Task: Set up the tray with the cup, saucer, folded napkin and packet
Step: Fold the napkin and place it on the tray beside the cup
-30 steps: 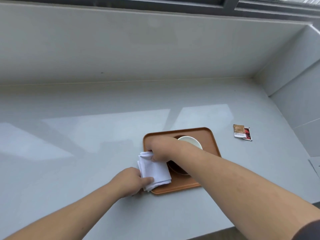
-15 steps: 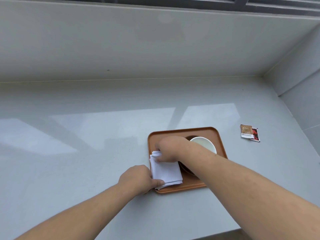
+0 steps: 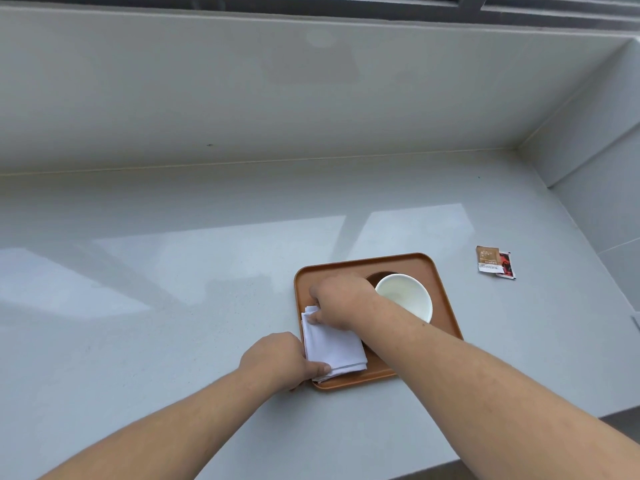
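An orange-brown tray lies on the pale counter. A white cup stands in its right half on a dark brown saucer, mostly hidden by the cup and my arm. A folded white napkin lies in the tray's left half. My right hand presses on the napkin's far end. My left hand grips its near left corner at the tray's edge. A brown and red packet lies flat on the counter, right of the tray and apart from both hands.
The grey counter stretches wide to the left. A low wall runs behind it and a side wall closes the right. The counter's front edge shows at the lower right.
The napkin has moved right, from overhanging the tray's left edge to lying inside its left half. Both hands followed it and stay on it.
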Demonstrator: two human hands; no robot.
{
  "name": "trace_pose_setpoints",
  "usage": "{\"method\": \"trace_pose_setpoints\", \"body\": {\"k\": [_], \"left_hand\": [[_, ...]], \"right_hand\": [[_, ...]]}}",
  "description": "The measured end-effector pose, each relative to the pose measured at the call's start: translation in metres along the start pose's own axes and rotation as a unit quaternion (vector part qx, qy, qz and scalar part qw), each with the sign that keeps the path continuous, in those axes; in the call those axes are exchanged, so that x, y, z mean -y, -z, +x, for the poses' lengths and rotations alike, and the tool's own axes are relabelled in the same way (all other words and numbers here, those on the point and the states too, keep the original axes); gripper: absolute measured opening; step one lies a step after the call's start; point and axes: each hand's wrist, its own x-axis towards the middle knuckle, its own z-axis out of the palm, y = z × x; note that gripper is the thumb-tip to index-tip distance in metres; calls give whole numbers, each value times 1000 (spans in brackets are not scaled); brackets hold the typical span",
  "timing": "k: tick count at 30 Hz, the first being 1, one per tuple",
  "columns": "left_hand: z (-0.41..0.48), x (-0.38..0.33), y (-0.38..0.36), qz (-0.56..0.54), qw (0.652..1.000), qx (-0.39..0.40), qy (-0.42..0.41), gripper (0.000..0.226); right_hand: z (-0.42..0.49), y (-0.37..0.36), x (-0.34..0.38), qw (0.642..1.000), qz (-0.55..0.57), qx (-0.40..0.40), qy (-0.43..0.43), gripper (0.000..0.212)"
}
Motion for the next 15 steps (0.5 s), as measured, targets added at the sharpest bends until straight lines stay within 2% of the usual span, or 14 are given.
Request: {"method": "trace_pose_setpoints", "body": {"k": [15], "left_hand": [[20, -26, 38, 26, 999, -10, -29, 54]], "right_hand": [[13, 28, -20, 998, -24, -42, -34, 30]]}}
